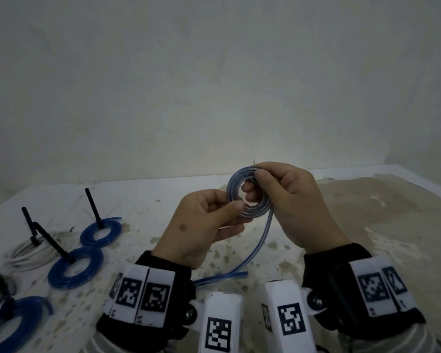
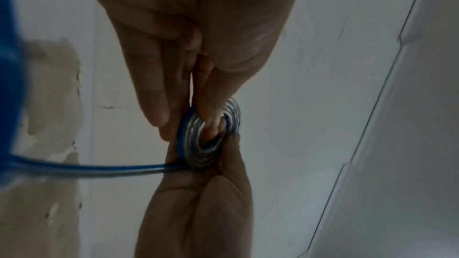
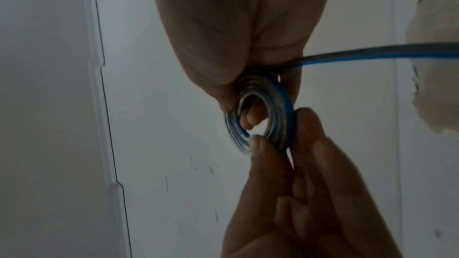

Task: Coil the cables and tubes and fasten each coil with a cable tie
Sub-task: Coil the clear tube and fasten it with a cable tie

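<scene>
A coil of translucent blue tube (image 1: pixel 232 186) is held up over the white table (image 1: pixel 150 207), between both hands. My left hand (image 1: pixel 229 212) pinches the coil's lower left edge between thumb and fingers. My right hand (image 1: pixel 253 186) grips the upper right side, with the thumb through the centre hole. The tube's loose tail (image 1: pixel 261 240) hangs from the coil down to the table in front of me. In the left wrist view the left hand (image 2: pixel 186 123) pinches the coil (image 2: pixel 191 144). The right wrist view shows my right hand (image 3: pixel 238 109) on the coil (image 3: pixel 280 117), with the tail leaving to the right.
On the table at left lie tied blue tube coils (image 1: pixel 101 234) (image 1: pixel 75 267) (image 1: pixel 13 319), each with a black cable tie (image 1: pixel 92 207) sticking up. A white cable coil (image 1: pixel 33 253) lies behind them. A tan stained patch (image 1: pixel 367 212) covers the table's right side. A wall stands behind.
</scene>
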Tool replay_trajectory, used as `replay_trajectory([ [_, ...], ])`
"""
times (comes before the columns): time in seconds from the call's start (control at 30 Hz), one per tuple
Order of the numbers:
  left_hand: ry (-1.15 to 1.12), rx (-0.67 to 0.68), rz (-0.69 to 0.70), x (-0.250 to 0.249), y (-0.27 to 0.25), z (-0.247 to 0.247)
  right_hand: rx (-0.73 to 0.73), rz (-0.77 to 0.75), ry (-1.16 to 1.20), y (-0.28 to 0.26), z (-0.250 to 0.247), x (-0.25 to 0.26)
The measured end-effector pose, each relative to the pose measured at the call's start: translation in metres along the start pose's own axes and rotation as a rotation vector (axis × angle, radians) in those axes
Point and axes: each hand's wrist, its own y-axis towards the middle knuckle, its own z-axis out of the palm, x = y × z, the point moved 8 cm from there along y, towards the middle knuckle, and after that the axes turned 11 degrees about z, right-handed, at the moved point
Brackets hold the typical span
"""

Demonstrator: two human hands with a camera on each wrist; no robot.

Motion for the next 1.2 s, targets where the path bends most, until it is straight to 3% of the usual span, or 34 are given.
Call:
replay_trajectory([
  [0.17,0.324,0.123,0.043,-0.007,0.000,-0.003,0.100,-0.034,-0.246,-0.004,0.003,0.007],
  [0.3,0.422,0.127,0.160,-0.028,0.000,-0.013,0.188,-0.078,-0.520,-0.009,0.016,0.006],
  [0.37,0.493,0.146,0.158,-0.029,-0.001,-0.015,0.202,-0.062,-0.543,-0.010,0.019,0.002],
  [0.5,0.495,0.134,0.141,-0.026,-0.002,-0.014,0.159,0.005,-0.404,-0.006,0.013,-0.003],
  [0.63,0.400,-0.047,0.190,-0.025,0.003,-0.023,0.076,0.018,-0.357,-0.001,0.004,-0.006],
  [0.73,0.188,-0.147,0.134,-0.015,0.004,-0.022,0.090,0.120,-0.198,0.001,0.002,-0.015],
  [0.83,-0.008,-0.138,0.055,-0.003,0.002,-0.010,0.058,0.211,0.075,0.002,-0.001,-0.020],
  [0.9,-0.011,-0.098,0.040,0.000,0.001,-0.004,0.023,0.200,0.137,0.003,-0.006,-0.018],
  [1.07,0.437,0.137,0.071,-0.005,-0.002,0.001,0.051,0.047,-0.163,-0.002,-0.005,-0.005],
  [1.2,0.387,0.114,0.155,-0.024,-0.001,-0.008,0.186,-0.034,-0.442,-0.010,0.010,0.003],
])
